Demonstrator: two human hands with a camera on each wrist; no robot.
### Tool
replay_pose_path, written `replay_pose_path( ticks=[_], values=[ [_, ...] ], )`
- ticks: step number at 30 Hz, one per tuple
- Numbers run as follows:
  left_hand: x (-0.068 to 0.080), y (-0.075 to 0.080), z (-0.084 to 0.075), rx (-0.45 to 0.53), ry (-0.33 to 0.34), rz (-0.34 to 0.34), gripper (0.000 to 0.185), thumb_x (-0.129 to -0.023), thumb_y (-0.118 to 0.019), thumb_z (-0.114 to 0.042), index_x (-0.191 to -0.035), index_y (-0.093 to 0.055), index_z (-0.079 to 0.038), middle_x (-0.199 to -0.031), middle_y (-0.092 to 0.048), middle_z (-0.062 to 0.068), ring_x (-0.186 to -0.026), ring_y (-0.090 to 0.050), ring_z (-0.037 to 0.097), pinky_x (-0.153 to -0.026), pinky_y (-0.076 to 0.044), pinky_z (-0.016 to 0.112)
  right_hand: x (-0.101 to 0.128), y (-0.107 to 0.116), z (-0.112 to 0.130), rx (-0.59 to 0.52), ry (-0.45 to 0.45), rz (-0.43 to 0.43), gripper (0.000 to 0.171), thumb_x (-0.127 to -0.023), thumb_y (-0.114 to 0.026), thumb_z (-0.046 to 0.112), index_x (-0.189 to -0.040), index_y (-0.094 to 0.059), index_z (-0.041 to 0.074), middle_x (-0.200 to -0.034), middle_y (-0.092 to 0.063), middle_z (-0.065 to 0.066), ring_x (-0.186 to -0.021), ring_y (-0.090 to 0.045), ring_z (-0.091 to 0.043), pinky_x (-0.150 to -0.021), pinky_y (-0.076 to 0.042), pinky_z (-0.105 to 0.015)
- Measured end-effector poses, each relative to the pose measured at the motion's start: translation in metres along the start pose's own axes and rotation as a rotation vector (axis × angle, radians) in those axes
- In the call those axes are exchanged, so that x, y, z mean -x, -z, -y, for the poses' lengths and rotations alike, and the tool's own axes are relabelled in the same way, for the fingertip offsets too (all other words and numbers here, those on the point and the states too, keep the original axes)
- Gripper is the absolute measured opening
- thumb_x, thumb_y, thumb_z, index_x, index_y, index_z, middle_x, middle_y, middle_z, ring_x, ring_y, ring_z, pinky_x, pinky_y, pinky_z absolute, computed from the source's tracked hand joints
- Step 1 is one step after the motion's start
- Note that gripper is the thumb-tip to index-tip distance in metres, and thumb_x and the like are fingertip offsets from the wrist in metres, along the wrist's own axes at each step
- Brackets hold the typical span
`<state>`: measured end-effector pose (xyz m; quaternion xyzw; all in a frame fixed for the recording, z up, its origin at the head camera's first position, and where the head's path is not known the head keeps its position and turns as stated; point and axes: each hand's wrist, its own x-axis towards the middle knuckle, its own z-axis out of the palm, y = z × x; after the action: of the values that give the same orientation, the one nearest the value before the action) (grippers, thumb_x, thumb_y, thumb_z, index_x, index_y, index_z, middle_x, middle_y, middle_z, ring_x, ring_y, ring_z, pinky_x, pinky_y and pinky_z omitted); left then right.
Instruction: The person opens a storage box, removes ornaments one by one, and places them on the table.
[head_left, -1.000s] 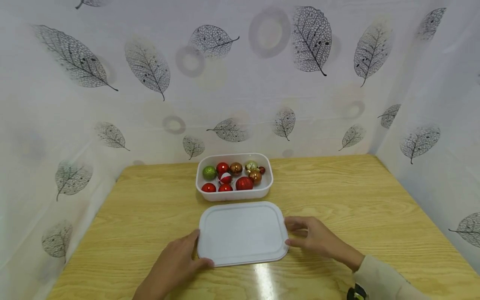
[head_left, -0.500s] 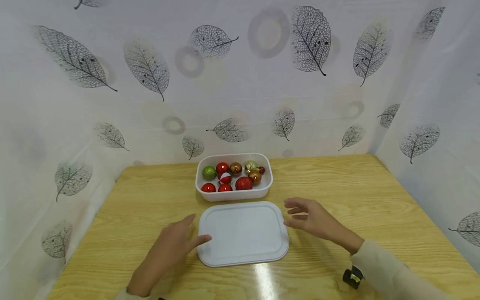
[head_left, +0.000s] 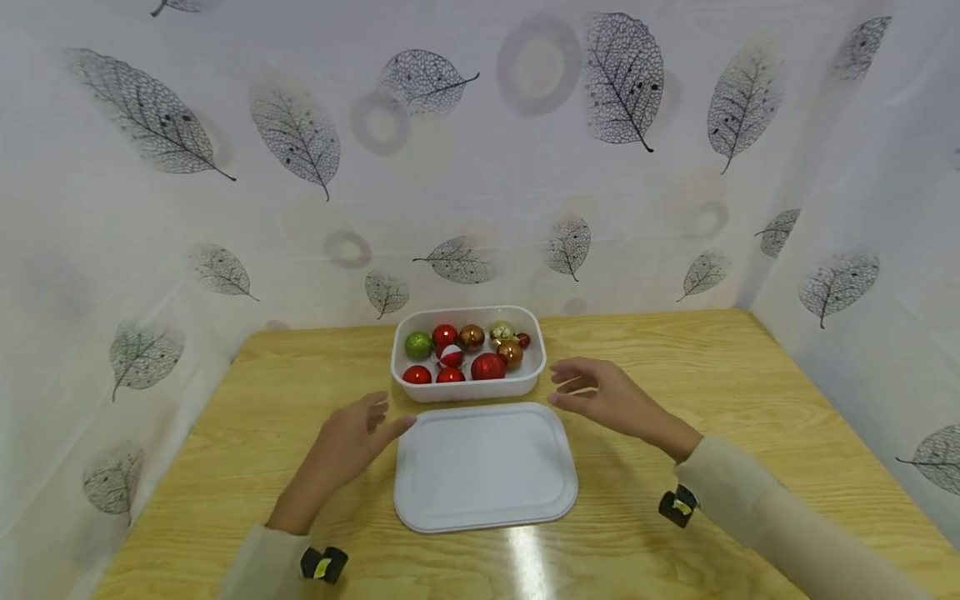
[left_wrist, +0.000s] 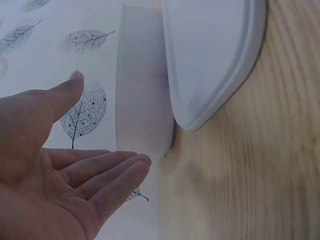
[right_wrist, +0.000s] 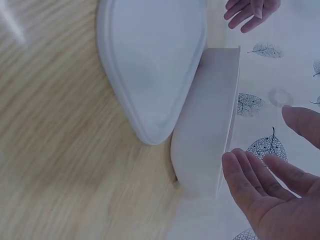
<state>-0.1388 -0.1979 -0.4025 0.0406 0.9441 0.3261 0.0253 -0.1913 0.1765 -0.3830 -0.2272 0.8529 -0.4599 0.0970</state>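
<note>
A white plastic lid (head_left: 486, 467) lies flat on the wooden table, in front of a white plastic box (head_left: 467, 391). Inside the box sit several Christmas baubles, among them a green glitter bauble (head_left: 418, 345), a large red bauble (head_left: 488, 367) and a copper bauble (head_left: 472, 337). My left hand (head_left: 351, 442) hovers by the lid's back left corner, fingers relaxed and holding nothing. On the other side my right hand (head_left: 603, 393) is near the box's front right corner, thumb and fingers apart with nothing between them. Both wrist views show bare palms beside the box.
The wooden table (head_left: 300, 375) reaches back to a white curtain (head_left: 480, 167) printed with leaves, which also hangs along both sides. A dark strap device (head_left: 324, 565) is worn at the left wrist, another one (head_left: 678, 506) at the right.
Both hands have let go of the lid's sides, risen and moved away from me toward the box. The lid and the box of baubles stay where they were.
</note>
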Motion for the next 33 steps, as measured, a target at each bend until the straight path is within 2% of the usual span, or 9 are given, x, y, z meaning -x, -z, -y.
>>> replay_pose_path(
  ticks=[5,13,22,27,33],
  values=[
    [-0.014,0.002,0.004,0.056,0.056,0.002,0.091,-0.096,-0.059,-0.062,-0.151,-0.036,0.008,-0.135,-0.059,0.028,-0.120,-0.063,0.038,-0.099,-0.053,0.053,-0.016,-0.001,0.003,0.023,0.022,-0.003,0.049,-0.096,-0.073,0.020,-0.135,-0.059,-0.006,-0.122,-0.066,-0.024,-0.107,-0.068,-0.033,-0.088,-0.061,-0.038],
    [-0.029,0.002,0.011,0.085,0.108,-0.001,0.081,-0.102,-0.053,-0.055,-0.153,-0.034,0.005,-0.131,-0.063,0.023,-0.123,-0.060,0.041,-0.105,-0.046,0.060,-0.037,-0.003,0.013,0.104,0.039,0.005,0.046,-0.096,-0.072,0.025,-0.132,-0.062,-0.003,-0.119,-0.069,-0.021,-0.104,-0.069,-0.030,-0.091,-0.059,-0.043],
    [-0.045,-0.002,0.018,0.164,0.135,-0.021,0.070,-0.105,-0.051,-0.045,-0.151,-0.037,0.005,-0.120,-0.069,0.023,-0.102,-0.072,0.031,-0.090,-0.059,0.050,-0.062,-0.007,0.016,0.140,0.069,0.012,0.039,-0.094,-0.074,0.024,-0.123,-0.068,-0.002,-0.109,-0.072,-0.012,-0.097,-0.070,-0.027,-0.086,-0.061,-0.039],
    [-0.055,-0.006,0.021,0.285,0.166,-0.028,0.064,-0.107,-0.051,-0.039,-0.151,-0.037,0.006,-0.117,-0.070,0.022,-0.097,-0.073,0.029,-0.089,-0.060,0.044,-0.078,-0.011,0.017,0.147,0.072,0.041,0.035,-0.094,-0.074,0.024,-0.118,-0.071,-0.002,-0.102,-0.073,-0.010,-0.092,-0.071,-0.023,-0.083,-0.061,-0.038],
    [-0.064,-0.011,0.022,0.466,0.215,-0.028,0.059,-0.108,-0.052,-0.030,-0.150,-0.036,0.008,-0.112,-0.071,0.025,-0.087,-0.074,0.029,-0.078,-0.063,0.036,-0.091,-0.014,0.017,0.154,0.056,0.085,0.034,-0.093,-0.075,0.026,-0.114,-0.072,-0.001,-0.103,-0.073,-0.009,-0.094,-0.069,-0.023,-0.086,-0.059,-0.041]
  ],
)
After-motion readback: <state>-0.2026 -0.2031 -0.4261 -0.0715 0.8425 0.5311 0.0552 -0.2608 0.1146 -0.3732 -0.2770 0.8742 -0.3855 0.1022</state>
